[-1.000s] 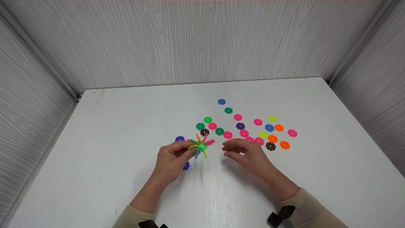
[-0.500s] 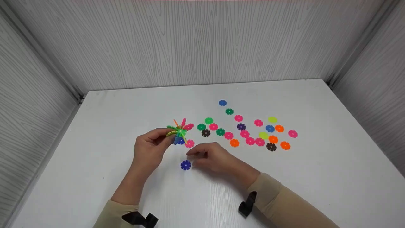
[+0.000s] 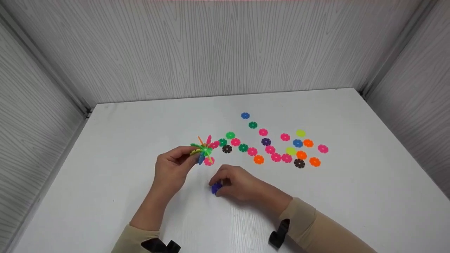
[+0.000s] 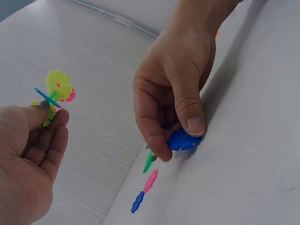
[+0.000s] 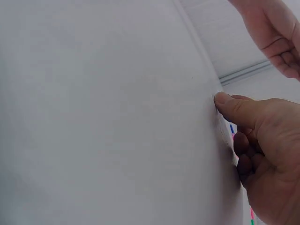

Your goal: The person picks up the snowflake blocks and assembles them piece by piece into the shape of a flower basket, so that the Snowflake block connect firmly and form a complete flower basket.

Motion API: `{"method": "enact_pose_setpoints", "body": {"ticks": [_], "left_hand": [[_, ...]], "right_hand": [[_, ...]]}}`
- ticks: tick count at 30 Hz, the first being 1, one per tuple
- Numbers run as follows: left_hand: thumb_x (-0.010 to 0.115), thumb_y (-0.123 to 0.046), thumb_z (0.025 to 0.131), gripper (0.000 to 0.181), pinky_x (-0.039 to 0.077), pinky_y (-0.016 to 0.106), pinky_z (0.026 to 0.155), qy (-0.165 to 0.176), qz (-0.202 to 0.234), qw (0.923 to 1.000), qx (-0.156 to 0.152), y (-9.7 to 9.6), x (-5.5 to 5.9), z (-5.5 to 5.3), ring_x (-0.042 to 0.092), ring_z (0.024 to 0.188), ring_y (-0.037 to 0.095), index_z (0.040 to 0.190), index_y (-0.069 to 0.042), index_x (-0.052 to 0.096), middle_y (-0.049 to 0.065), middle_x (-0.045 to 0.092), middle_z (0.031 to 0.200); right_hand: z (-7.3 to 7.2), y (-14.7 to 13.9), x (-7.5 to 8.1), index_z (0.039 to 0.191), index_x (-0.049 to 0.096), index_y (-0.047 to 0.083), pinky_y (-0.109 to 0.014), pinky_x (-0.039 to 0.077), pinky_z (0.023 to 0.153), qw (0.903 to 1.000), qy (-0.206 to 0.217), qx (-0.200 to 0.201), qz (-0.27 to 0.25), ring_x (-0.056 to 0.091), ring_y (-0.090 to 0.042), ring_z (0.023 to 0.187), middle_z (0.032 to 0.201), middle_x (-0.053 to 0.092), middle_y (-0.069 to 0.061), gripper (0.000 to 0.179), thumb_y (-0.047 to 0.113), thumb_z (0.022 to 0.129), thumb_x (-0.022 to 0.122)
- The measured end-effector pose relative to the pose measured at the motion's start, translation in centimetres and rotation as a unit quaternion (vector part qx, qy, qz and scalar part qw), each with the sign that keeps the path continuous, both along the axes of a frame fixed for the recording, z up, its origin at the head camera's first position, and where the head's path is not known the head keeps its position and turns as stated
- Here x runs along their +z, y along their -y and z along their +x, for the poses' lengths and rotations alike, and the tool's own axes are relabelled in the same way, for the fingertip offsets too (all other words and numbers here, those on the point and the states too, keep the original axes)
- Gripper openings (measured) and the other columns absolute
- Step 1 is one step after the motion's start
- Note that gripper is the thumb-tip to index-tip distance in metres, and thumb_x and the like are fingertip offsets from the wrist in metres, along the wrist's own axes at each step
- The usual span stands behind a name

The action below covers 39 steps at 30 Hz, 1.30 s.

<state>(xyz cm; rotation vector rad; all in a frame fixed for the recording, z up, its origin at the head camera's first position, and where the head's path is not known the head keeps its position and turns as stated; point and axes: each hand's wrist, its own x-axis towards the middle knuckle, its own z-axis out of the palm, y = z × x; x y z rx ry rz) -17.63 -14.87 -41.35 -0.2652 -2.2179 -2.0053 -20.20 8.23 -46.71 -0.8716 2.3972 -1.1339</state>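
Observation:
In the head view my left hand point(image 3: 172, 172) pinches a star-like cluster of interlocked flower discs point(image 3: 206, 150), raised off the table; green, yellow, pink, orange and blue pieces stick out of it. The left wrist view shows the cluster's yellow disc point(image 4: 58, 85) and its blue one point(image 4: 47, 98) at the fingertips. To the right and nearer me, my right hand point(image 3: 242, 182) pinches a dark blue flower disc point(image 3: 215, 188) between thumb and fingers, just at the tabletop. That disc point(image 4: 183, 139) looks tilted in the left wrist view. The right wrist view hides it behind the thumb.
Several loose flower discs lie flat on the white table point(image 3: 140, 126), mostly right of the cluster. A pink disc point(image 3: 209, 161) lies just below the cluster, and an orange disc point(image 3: 258, 159) beyond the right hand. Pale wood-grain panels point(image 3: 225, 49) enclose the back and sides.
My left hand has carried the cluster left, then slightly back right. The right hand has come left and toward me and has taken hold of the dark blue disc.

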Motion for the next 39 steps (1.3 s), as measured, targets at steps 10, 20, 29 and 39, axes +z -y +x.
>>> {"method": "enact_pose_setpoints", "body": {"ticks": [10,20,29,39], "left_hand": [[0.077,-0.004,0.097,0.017,0.061,0.03,0.09,0.001,0.002,0.9993,-0.036,-2.9,-1.7,0.6,0.074,0.099,0.025,0.112,-0.01,0.082,0.009,0.076,0.11],[0.076,-0.007,0.098,0.018,0.061,0.027,0.089,0.028,-0.018,0.9989,-0.032,-6.0,-4.2,1.4,0.074,0.102,0.023,0.115,-0.011,0.082,0.007,0.076,0.111],[0.077,-0.009,0.098,0.019,0.061,0.028,0.089,0.03,-0.022,0.9983,-0.045,-6.9,-5.3,1.7,0.074,0.103,0.021,0.115,-0.013,0.082,0.004,0.077,0.112],[0.078,-0.012,0.098,0.02,0.061,0.031,0.091,0.009,-0.019,0.9968,-0.078,-7.2,-5.4,2.0,0.075,0.104,0.018,0.116,-0.018,0.082,-0.003,0.078,0.111]], "right_hand": [[1.6,-5.7,0.8,0.112,0.076,0.013,-0.029,0.061,0.09,0.9929,0.036,-0.056,-0.099,0.073,-0.015,0.099,0.104,0.076,0.007,0.013,0.014,0.099,0.077],[2.2,-9.0,1.3,0.125,0.072,0.004,-0.033,0.062,0.089,0.9716,0.043,-0.144,-0.183,0.077,-0.024,0.095,0.11,0.075,-0.007,0.026,0.006,0.099,0.075],[2.5,-8.9,0.7,0.116,0.079,0.012,-0.032,0.062,0.088,0.9654,-0.042,-0.151,-0.208,0.078,-0.019,0.092,0.106,0.078,0.002,0.019,0.009,0.097,0.078],[3.0,-8.3,0.9,0.113,0.081,0.023,-0.032,0.063,0.086,0.9626,-0.123,-0.156,-0.184,0.076,-0.009,0.093,0.104,0.078,0.014,0.021,0.012,0.095,0.081]]}}
